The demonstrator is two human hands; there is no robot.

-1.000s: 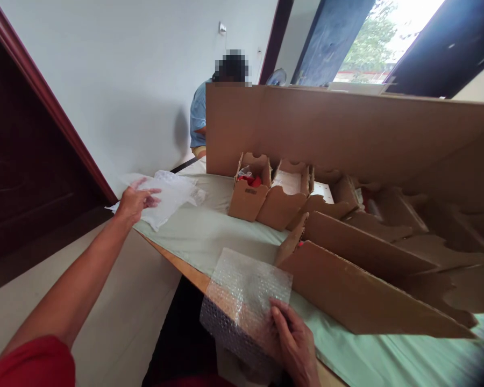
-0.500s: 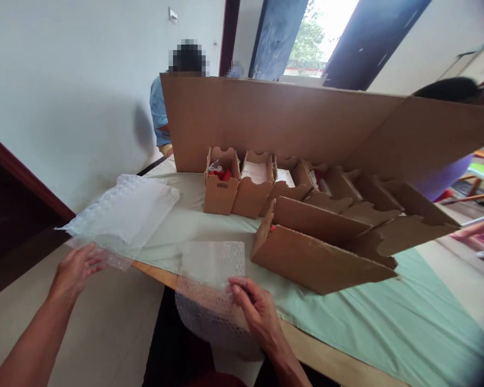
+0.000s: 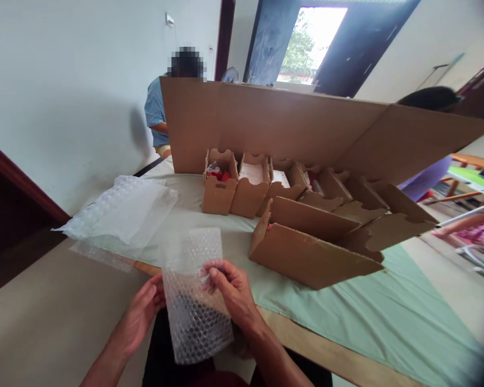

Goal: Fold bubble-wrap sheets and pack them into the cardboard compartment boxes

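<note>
A small sheet of bubble wrap (image 3: 193,301) is held upright over the table's near edge. My right hand (image 3: 229,290) pinches its right side, fingers closed on it. My left hand (image 3: 141,314) grips its left edge, fingers curled. A stack of larger bubble wrap sheets (image 3: 121,212) lies on the table's left corner, apart from both hands. Just right of my right hand stands a long open cardboard box (image 3: 306,252).
A green cloth (image 3: 387,317) covers the wooden table. Several small open cardboard boxes (image 3: 221,185) stand in a row behind. A large cardboard sheet (image 3: 290,123) stands upright at the back. A person in a blue shirt (image 3: 155,113) is behind it. Another person's arm (image 3: 463,223) shows at right.
My left hand left the stack of bubble wrap and came to the small sheet, taking its left edge. The small sheet was lifted off the table and now stands upright between both hands.
</note>
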